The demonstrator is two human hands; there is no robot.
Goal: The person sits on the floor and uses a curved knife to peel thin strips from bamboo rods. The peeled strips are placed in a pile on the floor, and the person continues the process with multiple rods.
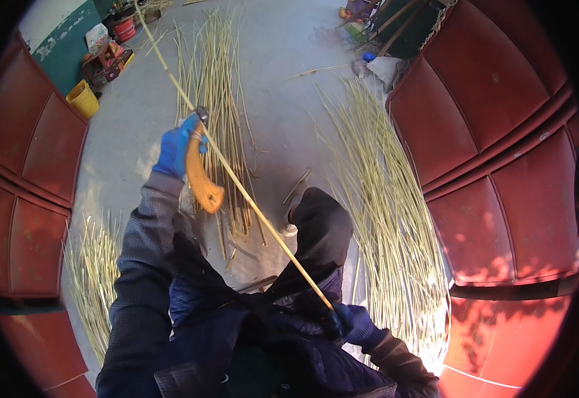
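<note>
Gripping with both gloved hands, I have one long pale stalk [263, 219] slanting across me, from the far upper left down to my lap. My left hand [172, 149], in a blue glove, is reached out well ahead and closed around the upper part of a tool with a curved wooden handle [201, 178]; the handle's thick end sticks out free below my fist, toward my knees. Its small dark metal head [202, 113] sits at the top of my grip, right where the stalk passes. Whether those fingers also press on the stalk, or the metal touches it, I cannot tell, since glove and tool overlap there. My right hand [355, 325], in a darker blue glove, is down near my right hip, closed on the near end of the stalk; the fingertips are hidden from me, but no gap shows in that grip. Between my two hands the stalk runs nearly straight, clear of the floor [276, 86]. Beyond my left hand lies a loose bundle of stalks [220, 73], a broad greener heap [392, 225] spreads along my right side, and a shorter pile [97, 272] lies to my left.
</note>
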